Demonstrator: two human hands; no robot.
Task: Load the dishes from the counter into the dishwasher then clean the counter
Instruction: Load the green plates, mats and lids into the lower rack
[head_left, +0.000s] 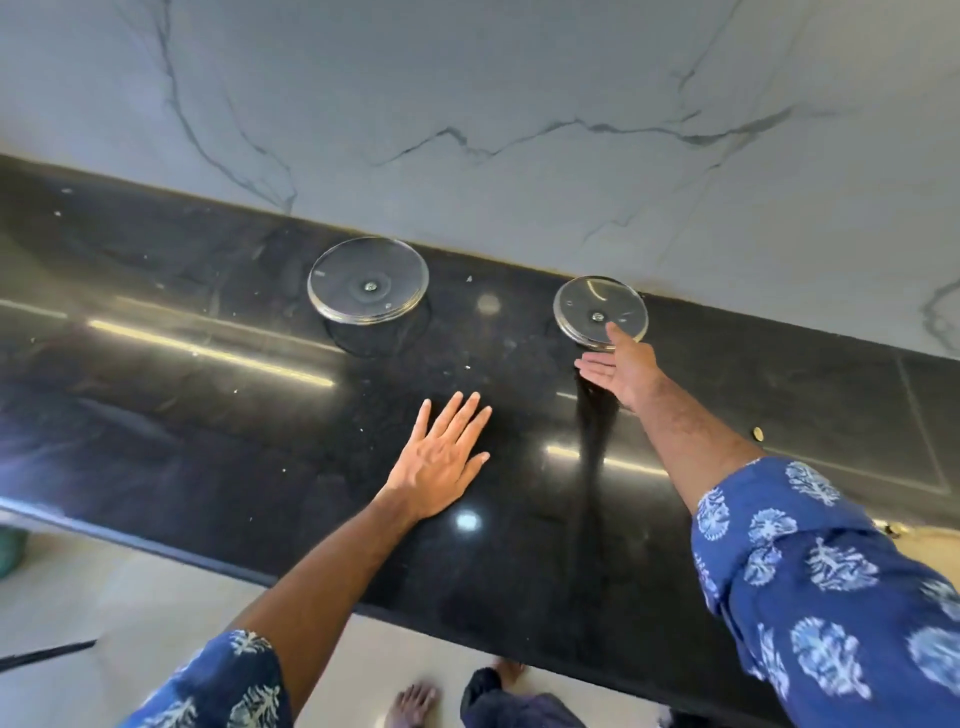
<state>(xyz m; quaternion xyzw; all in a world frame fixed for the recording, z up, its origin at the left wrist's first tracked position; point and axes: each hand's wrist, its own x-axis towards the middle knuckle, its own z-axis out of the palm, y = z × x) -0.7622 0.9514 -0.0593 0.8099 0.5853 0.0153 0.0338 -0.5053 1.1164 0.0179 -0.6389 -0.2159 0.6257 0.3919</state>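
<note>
Your right hand (621, 371) is the nearer one: fingers straight and released, thumb tip at the near rim of the smaller glass lid (600, 310), which lies knob-down at the far edge of the black counter (208, 415). The larger glass lid (368, 280) sits well left. Your left hand (441, 467) presses flat on the counter, grasping nothing

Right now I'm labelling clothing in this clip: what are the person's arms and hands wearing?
Both arms wear blue sleeves printed with pale white-and-light-blue leafy motifs, pushed up so the forearms are bare. The left hand and right hand are bare: no gloves, rings, watch or bracelets visible.
</note>
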